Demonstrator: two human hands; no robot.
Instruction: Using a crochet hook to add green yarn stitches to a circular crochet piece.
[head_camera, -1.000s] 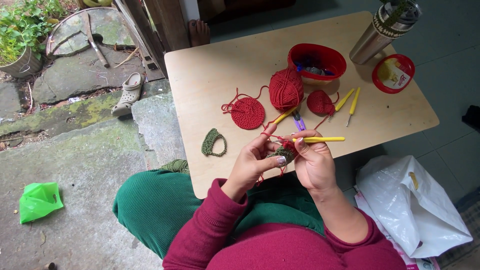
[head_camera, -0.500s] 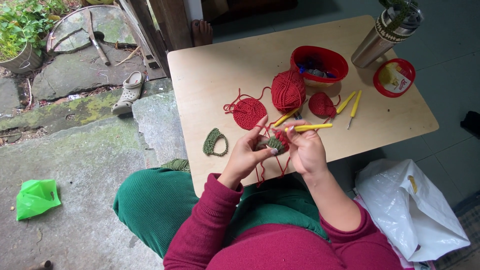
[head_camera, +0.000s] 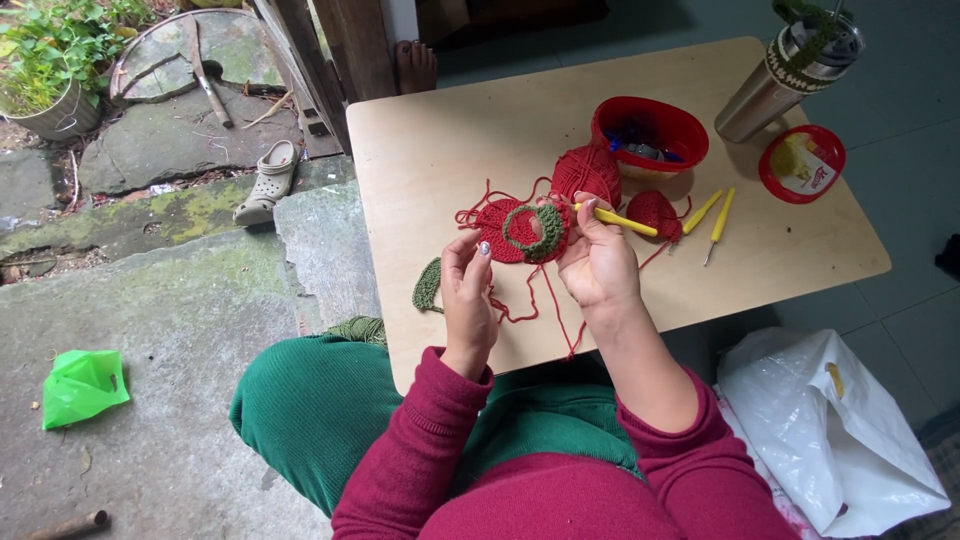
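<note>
Crochet work in progress, seen from above. The right hand (head_camera: 600, 265) has its fingers closed around a yellow-handled crochet hook (head_camera: 622, 220), whose handle points toward 3 o'clock, and also pinches the right edge of a green crocheted ring (head_camera: 538, 230). The left hand (head_camera: 468, 290) is raised at 9 o'clock of the ring, fingers loosely curled; whether they grip the red yarn strand (head_camera: 520, 310) trailing below cannot be told. The ring is held just above a flat red crocheted disc (head_camera: 500, 228) on the bench (head_camera: 440, 140). A red yarn ball (head_camera: 587, 175) lies at 1 o'clock of the ring, a green crocheted strip (head_camera: 428, 285) at 8 o'clock. Judged step: working around the ring's edge. The next stitch likely calls for steady yarn tension from the left hand while the hook enters the ring.
</note>
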